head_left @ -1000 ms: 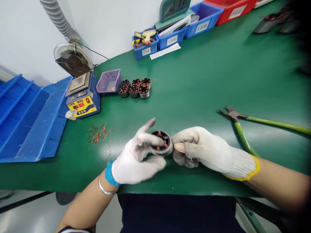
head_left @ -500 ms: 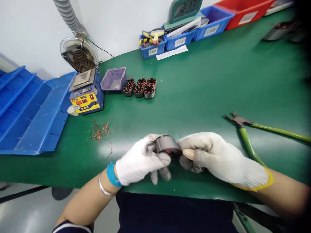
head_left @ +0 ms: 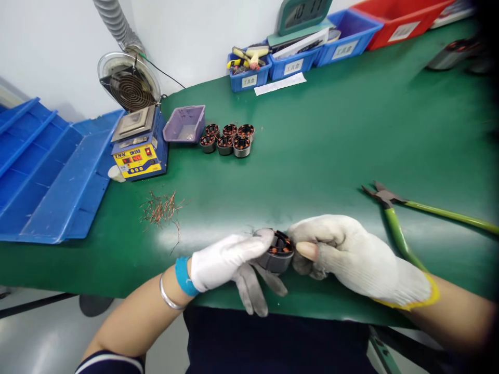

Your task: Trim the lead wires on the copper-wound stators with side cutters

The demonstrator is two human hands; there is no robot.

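Observation:
A motor stator point(head_left: 277, 259), a grey steel ring with a black insert and copper windings, is held just above the bench's near edge. My left hand point(head_left: 237, 262), in a white glove with grey fingertips, grips it at its left side, thumb on top and fingers underneath. Its open, wound face is turned upward. Against the right rim sits my right hand point(head_left: 331, 246), in a white knit glove with a bare thumb tip. Thumb and fingers there are pinched together; what lies between them is hidden.
Green-handled cutters point(head_left: 385, 200) lie open on the right. Copper wire scraps point(head_left: 160, 209) lie at left. Several stators point(head_left: 241, 147) stand beside a purple tray point(head_left: 183, 139), near a yellow-and-blue heating unit point(head_left: 142, 161). Blue bins point(head_left: 249, 82) and a red bin point(head_left: 405, 31) line the back.
The stator has tipped over in my left hand, so its wound face now points up instead of down toward me. My left thumb has come onto its top; my right hand stays pinched.

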